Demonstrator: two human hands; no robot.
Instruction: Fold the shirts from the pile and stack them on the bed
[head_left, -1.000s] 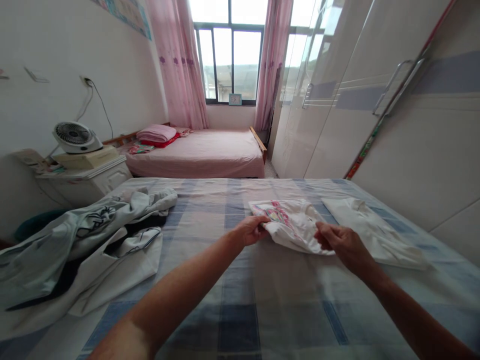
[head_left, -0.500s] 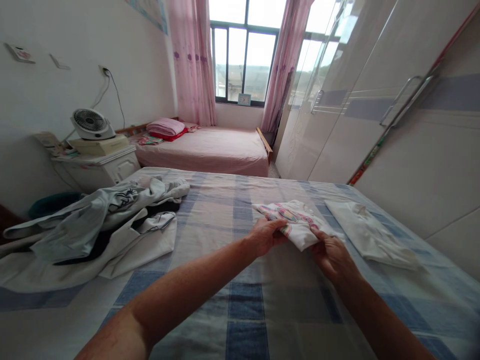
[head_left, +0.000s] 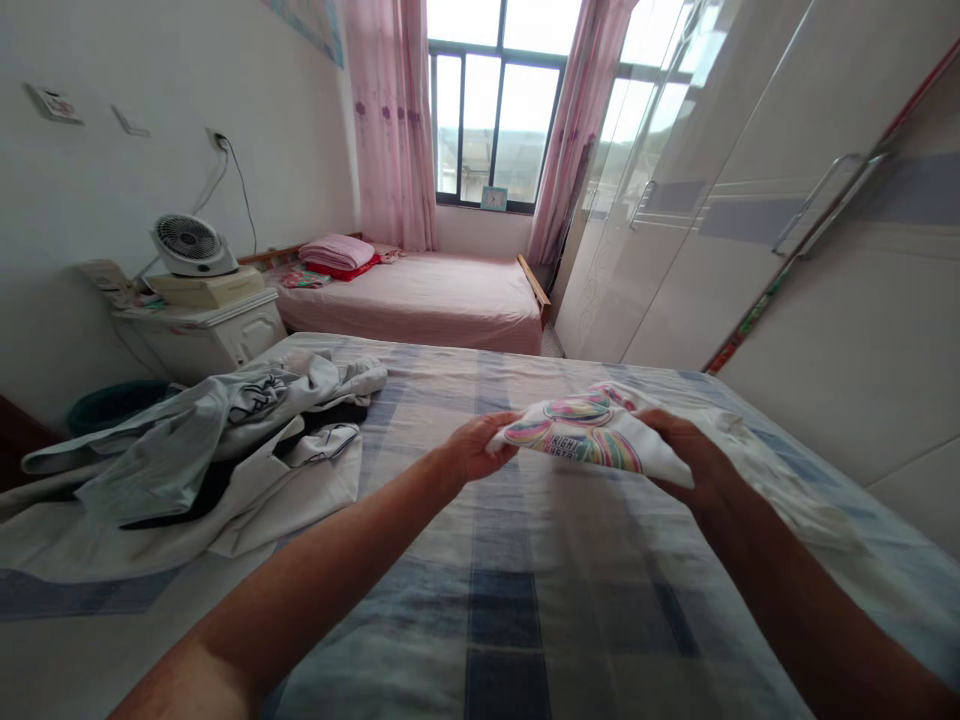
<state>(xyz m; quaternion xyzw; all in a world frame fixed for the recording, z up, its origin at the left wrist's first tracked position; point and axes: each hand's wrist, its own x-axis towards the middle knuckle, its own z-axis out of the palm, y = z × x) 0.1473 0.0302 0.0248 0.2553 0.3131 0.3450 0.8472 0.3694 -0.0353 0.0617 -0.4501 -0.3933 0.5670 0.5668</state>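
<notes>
Clothes pile (head_left: 202,450) at far left of bed (head_left: 525,600), well apart from both hands. Left hand (head_left: 474,447) pinches left end of folded printed shirt (head_left: 585,437), arm stretched forward from lower left. Shirt lifted just above bed, long axis left-right, spanning the 2 hands. Right hand (head_left: 686,440) grips right end, fingers partly hidden by cloth. Folded white garment (head_left: 780,480) flat just beyond right hand.

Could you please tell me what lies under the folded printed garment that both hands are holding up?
Under the folded printed garment, held by left hand and right hand, the checked bedsheet shows. Beyond it, a white garment is partly covered.
</notes>
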